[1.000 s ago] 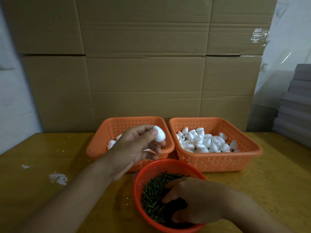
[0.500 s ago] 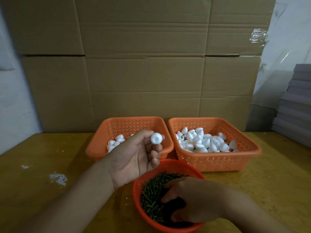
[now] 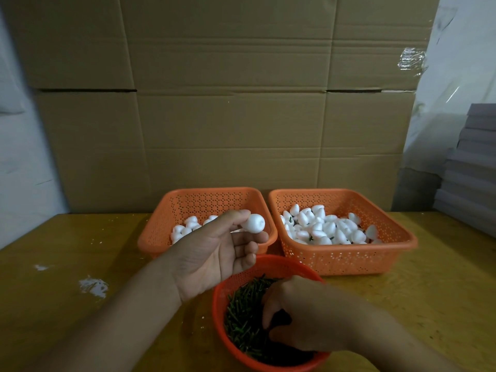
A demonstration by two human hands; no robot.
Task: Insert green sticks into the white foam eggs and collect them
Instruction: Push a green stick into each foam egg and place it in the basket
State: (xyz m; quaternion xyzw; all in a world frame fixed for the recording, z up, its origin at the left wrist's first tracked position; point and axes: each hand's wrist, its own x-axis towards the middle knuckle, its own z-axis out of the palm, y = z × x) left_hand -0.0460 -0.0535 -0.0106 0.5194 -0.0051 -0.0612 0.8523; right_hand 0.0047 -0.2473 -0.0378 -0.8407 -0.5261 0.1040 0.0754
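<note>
My left hand is palm up in front of the left orange basket and pinches one white foam egg between thumb and fingers. My right hand reaches down into the round red basket of green sticks, fingers curled among them; whether it grips a stick is hidden. The left basket holds several plain eggs. The right orange basket holds several eggs with green stick ends showing.
The baskets stand on a yellow wooden table with white foam crumbs at the left. A wall of cardboard boxes rises behind the baskets. Grey stacked sheets sit at the far right.
My left hand has turned from palm down to palm up, lifting the egg out of the left basket and rotating it. My right hand stays in the stick basket.
</note>
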